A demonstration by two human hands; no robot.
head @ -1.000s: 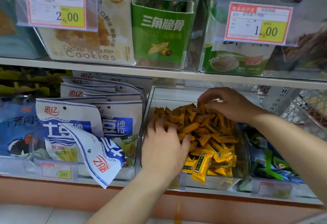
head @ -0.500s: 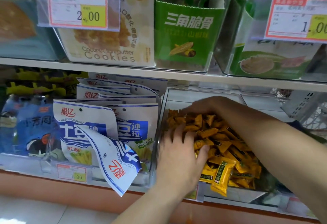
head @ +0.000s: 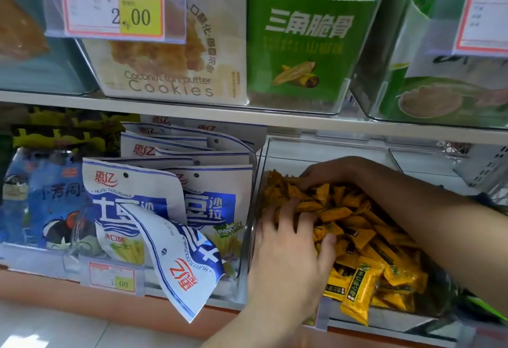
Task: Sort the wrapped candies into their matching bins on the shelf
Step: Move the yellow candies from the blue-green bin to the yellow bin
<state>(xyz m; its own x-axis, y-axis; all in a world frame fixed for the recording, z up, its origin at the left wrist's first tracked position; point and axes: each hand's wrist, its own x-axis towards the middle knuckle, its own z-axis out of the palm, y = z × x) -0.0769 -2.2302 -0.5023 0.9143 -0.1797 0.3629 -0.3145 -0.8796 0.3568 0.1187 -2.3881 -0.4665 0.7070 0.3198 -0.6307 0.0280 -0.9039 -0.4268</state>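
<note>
Both hands are in the clear bin (head: 328, 144) on the lower right of the shelf (head: 170, 109), right where the yellow candies (head: 357, 218) are heaped. My left hand (head: 288, 254) lies flat on the near left of the heap with its fingers spread and the thumb out to the right. I reckon it is pressing there to keep the pile from sliding over the front lip, where one candy (head: 357, 291) already hangs over.

My right hand (head: 328, 174) reaches across to the far left corner, fingers bent down into the wrappers. I cannot tell whether it pinches one or just rakes them back.

A second ago that right hand was farther right on the far side of the heap, and now it has swept left along the back. The left hand stays put. The blue and white bags (head: 132, 196) next door have not stirred, and one still droops over the edge.
</note>
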